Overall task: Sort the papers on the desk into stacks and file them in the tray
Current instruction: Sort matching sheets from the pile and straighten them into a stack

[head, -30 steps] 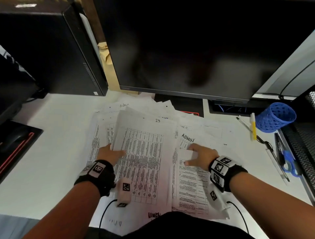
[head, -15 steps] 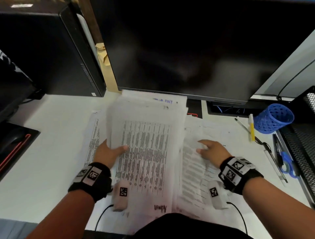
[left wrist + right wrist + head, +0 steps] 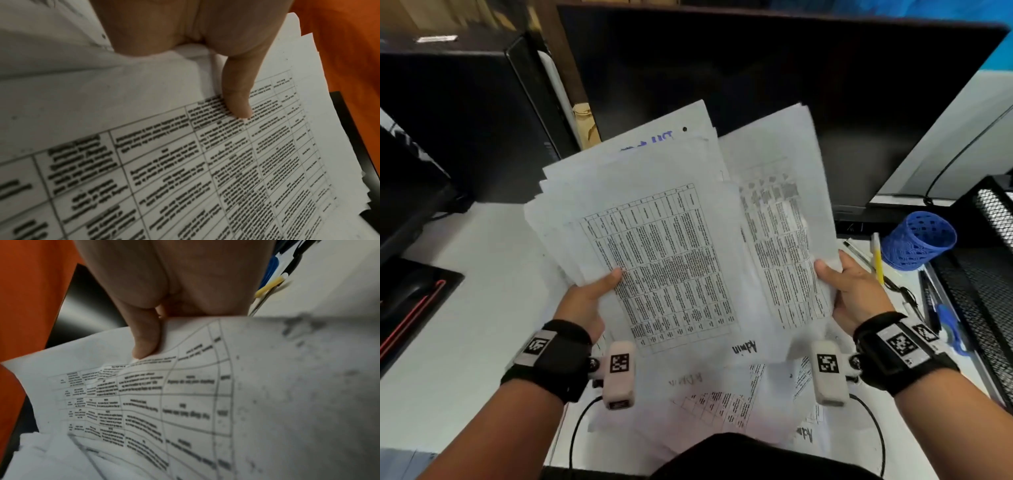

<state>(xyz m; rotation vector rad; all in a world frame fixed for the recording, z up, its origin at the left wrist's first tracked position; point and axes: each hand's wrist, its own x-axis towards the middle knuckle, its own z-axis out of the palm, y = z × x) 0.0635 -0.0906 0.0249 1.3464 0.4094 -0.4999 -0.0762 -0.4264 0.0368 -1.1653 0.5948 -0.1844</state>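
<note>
Here both hands are closed on paper, held up off the surface [image 3: 465,308] in front of the dark monitor [image 3: 756,85]. The left hand [image 3: 585,301] grips the left edge of a thick sheaf of papers [image 3: 654,240]; its thumb lies flat across the printed table on the top sheet, and the fingers are hidden beneath. In the left wrist view the thumb [image 3: 236,91] presses on the table's text, with the fanned edges of many sheets showing at the right. The right hand [image 3: 856,294] pinches the right edge of a second, thinner bundle [image 3: 780,219], thumb on top, fingers out of sight behind; the right wrist view shows that thumb [image 3: 146,339] pressing the sheet so that it buckles a little.

The sheaf's long axis runs away from the person, leaning slightly to the left, its far end pointing toward the monitor. The second bundle runs nearly alongside and is tucked partly under the sheaf's right edge. The handwritten word "Admin" sits upside down at the sheaf's near end.

More loose sheets [image 3: 722,404] lie on the surface below, near the person. A black mesh tray [image 3: 989,291] stands at the far right, with a blue pen cup [image 3: 921,240] just beside it.
</note>
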